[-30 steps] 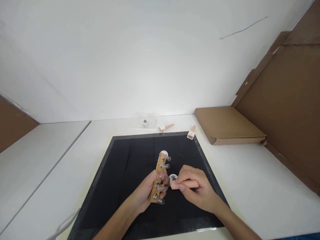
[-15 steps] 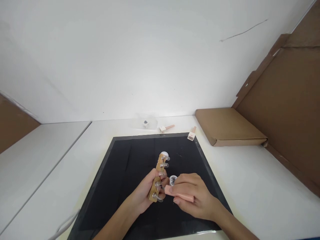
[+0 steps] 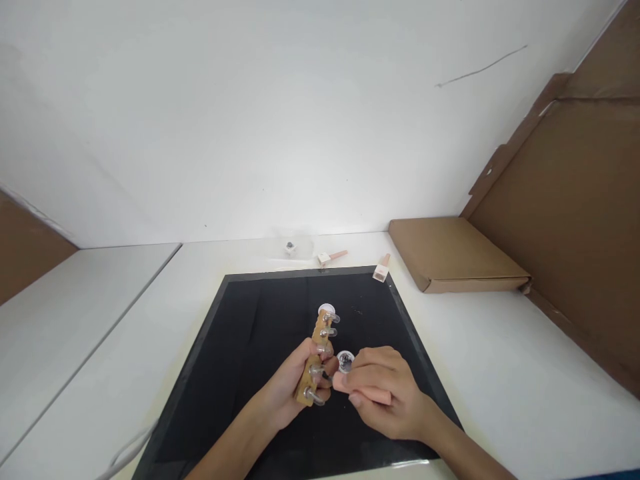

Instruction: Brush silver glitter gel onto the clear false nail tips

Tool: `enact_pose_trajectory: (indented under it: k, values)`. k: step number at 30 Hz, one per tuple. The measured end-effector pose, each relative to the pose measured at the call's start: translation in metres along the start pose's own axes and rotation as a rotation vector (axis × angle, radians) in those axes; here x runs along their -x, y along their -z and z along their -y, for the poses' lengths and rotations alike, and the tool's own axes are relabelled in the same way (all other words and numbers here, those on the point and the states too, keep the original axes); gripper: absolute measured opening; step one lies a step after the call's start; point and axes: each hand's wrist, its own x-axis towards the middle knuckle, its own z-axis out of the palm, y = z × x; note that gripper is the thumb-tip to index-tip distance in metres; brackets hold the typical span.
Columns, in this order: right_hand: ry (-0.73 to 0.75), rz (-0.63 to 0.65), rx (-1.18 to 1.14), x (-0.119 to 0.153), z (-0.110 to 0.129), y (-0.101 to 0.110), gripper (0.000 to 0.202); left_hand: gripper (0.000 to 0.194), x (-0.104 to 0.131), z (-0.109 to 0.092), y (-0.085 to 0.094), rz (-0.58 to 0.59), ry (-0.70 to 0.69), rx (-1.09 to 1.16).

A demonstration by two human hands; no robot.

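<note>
My left hand (image 3: 295,380) is closed around a wooden nail-tip stand (image 3: 321,325) that bears several clear nail tips (image 3: 315,397) on metal pegs. In my right hand (image 3: 387,390) is a pink nail polish brush (image 3: 367,392), pinched between thumb and fingers. Its dark bristle end is close to a nail tip near the stand's lower end; whether they touch I cannot tell. Beside my right fingers sits a small white dish (image 3: 345,361) with dark, shiny bits in it. Another white dish (image 3: 327,309) shows partly behind the stand's upper end.
A black mat (image 3: 250,333) lies under my hands. Behind it are two pink-and-white nail polish bottles (image 3: 325,259) (image 3: 381,270) and a small white item with a dark top (image 3: 290,247). A flat cardboard box (image 3: 455,253) is at right, a white cable (image 3: 127,453) at lower left.
My right hand has drawn the brush slightly right, a little away from the stand. My left hand keeps the stand nearly still. The view has shifted slightly.
</note>
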Motion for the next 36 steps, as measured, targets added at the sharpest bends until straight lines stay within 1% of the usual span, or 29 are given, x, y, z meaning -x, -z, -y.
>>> enact_pose_trajectory:
  k: [4, 10, 15, 20, 22, 24, 26, 31, 36]
  values:
    - [0.029, 0.06, -0.027, -0.0038, 0.002, 0.0008, 0.018, 0.019, 0.0005, -0.0015, -0.0032, -0.02, -0.016, -0.039]
    - [-0.024, -0.018, -0.012, -0.0031, 0.0014, 0.0011, 0.014, 0.016, -0.001, -0.0015, 0.0028, 0.023, 0.023, 0.051]
    - [-0.008, 0.056, -0.031, -0.0041, 0.0017, 0.0008, 0.017, 0.018, -0.002, -0.0008, 0.0045, 0.013, 0.009, 0.031]
    - [-0.061, -0.052, -0.017, -0.0027, 0.0003, -0.0009, 0.016, 0.015, 0.0, -0.0016, 0.0044, 0.026, 0.032, 0.051]
    - [-0.041, -0.041, -0.052, -0.0023, 0.0001, -0.0013, 0.015, 0.016, 0.0002, -0.0011, 0.0048, 0.044, 0.031, 0.051]
    - [-0.024, 0.003, -0.075, -0.0022, 0.0003, -0.002, 0.016, 0.017, -0.0001, -0.0008, 0.005, 0.054, 0.025, 0.044]
    - [-0.034, 0.017, -0.065, -0.0021, 0.0004, -0.0027, 0.018, 0.017, -0.0002, -0.0011, 0.0047, 0.047, 0.025, 0.047]
    - [-0.099, -0.066, -0.048, -0.0005, 0.0002, -0.0016, 0.016, 0.016, 0.0009, -0.004, 0.0037, 0.034, 0.047, 0.068]
    - [-0.082, 0.013, -0.106, -0.0013, -0.0001, -0.0008, 0.016, 0.016, 0.0, -0.0032, 0.0035, 0.016, 0.032, 0.052]
